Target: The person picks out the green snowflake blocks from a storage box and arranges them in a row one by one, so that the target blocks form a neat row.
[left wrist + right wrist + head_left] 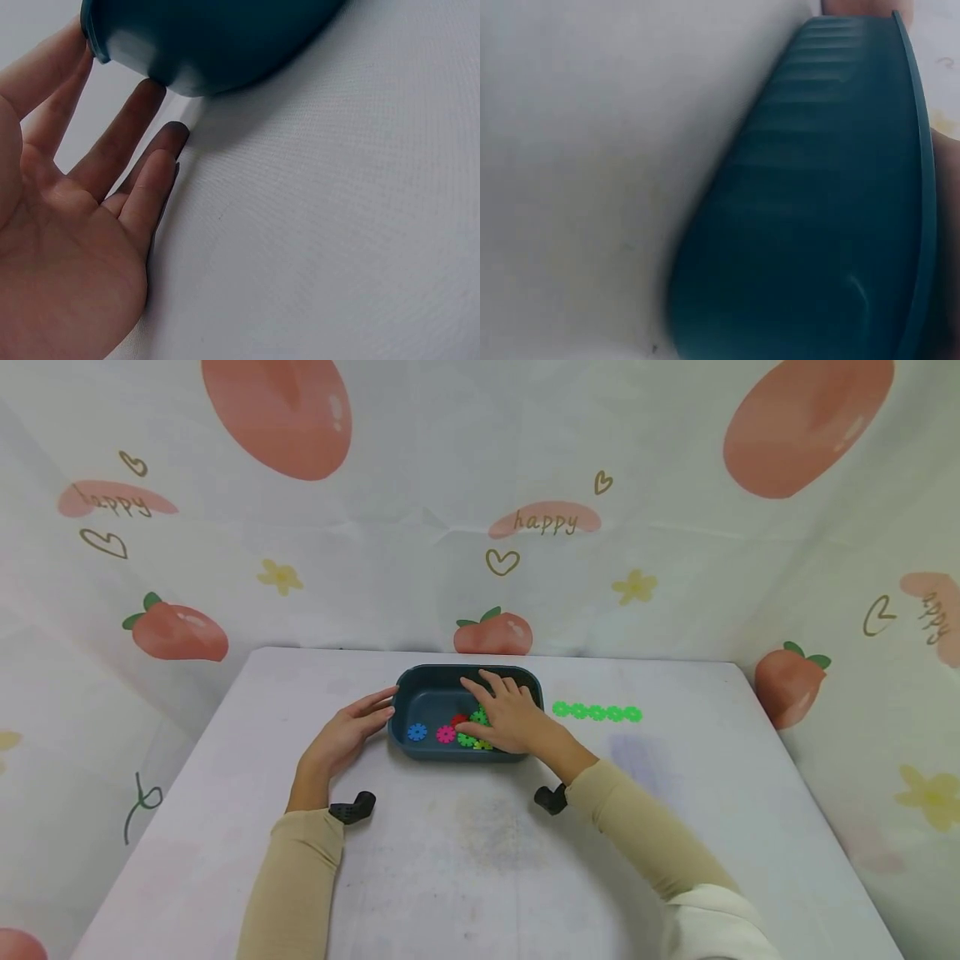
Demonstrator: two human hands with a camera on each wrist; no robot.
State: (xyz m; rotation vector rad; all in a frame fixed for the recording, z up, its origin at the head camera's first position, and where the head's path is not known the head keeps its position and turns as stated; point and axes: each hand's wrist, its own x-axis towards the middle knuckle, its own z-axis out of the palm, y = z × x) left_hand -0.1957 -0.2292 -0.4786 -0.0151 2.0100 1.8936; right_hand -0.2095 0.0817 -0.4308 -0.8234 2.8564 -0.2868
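Note:
A dark teal plastic basin (450, 755) stands on the white table, holding several flower-shaped plastic discs. Among them I see a blue disc (417, 732), a pink disc (446, 734), part of a red disc (458, 720) and some green ones (466, 740). My left hand (341, 739) rests its straight fingertips against the basin's left end. The right hand (510, 718) reaches over the near right rim, fingers spread above the discs and thumb beside the green ones. It covers part of the pile. In the right wrist view the basin's outer wall (802, 202) hides most of that hand.
A row of joined green discs (597, 712) lies on the table (480, 877), right of the basin. Behind the table's far edge hangs a printed cloth (405, 585). Small black devices (354, 808) are worn at both wrists.

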